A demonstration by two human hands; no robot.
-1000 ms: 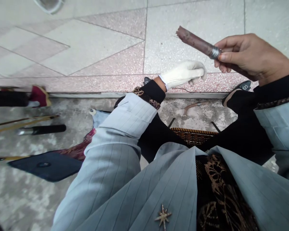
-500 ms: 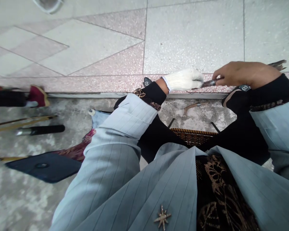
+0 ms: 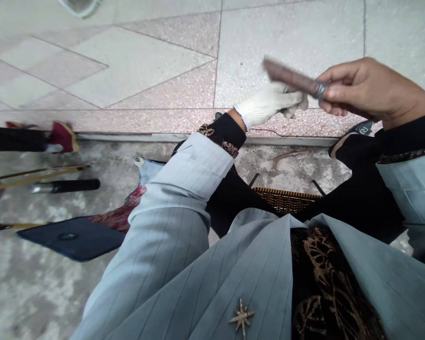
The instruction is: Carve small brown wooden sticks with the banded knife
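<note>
My right hand (image 3: 361,87) is bare and closed round one end of a brown, flat stick-like piece (image 3: 292,78) with a silvery band near my thumb. Its far end points up and left and is blurred, so its exact kind is unclear. My left hand (image 3: 269,104) wears a white knit glove and is just below the brown piece. Its fingers are curled, with greyish shapes under the thumb; whether it grips anything is hidden. Below the step edge a curved brown stick-like object (image 3: 286,157) lies on the concrete.
A raised tiled floor (image 3: 156,61) ends at a step edge (image 3: 127,137) before my feet. Between my legs shows a woven wicker seat (image 3: 286,200). To the left are a black cylinder with a silvery end (image 3: 67,186), a dark blue flat piece (image 3: 74,238) and another person's red shoe (image 3: 62,137).
My right hand has risen and turned, swinging the brown piece up and left above my gloved hand. My left hand has shifted slightly, and its fingers now show more grey underneath.
</note>
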